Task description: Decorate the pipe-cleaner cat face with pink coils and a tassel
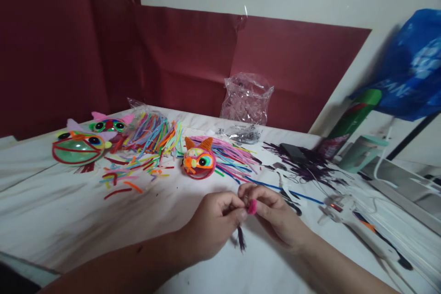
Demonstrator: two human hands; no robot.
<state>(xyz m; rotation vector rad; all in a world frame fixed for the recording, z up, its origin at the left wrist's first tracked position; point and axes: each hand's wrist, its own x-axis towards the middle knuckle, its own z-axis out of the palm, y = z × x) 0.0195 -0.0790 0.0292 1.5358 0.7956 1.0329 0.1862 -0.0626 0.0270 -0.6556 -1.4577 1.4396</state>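
Observation:
My left hand [213,223] and my right hand [275,213] meet over the white table [69,220], fingers pinched together. Between them is a small coiled pink pipe cleaner [251,206], held at the fingertips of both hands. A dark purple pipe cleaner end [241,239] hangs down below my left hand's fingers. Just beyond the hands stands a round red cat-face craft [199,161] with orange ears and big eyes.
Two more face crafts [77,147] lie at the far left beside a spread of coloured pipe cleaners [151,140]. A clear plastic bag [246,98] stands at the back. Purple pipe cleaners [303,158], a glue gun [336,206] and cables lie at the right.

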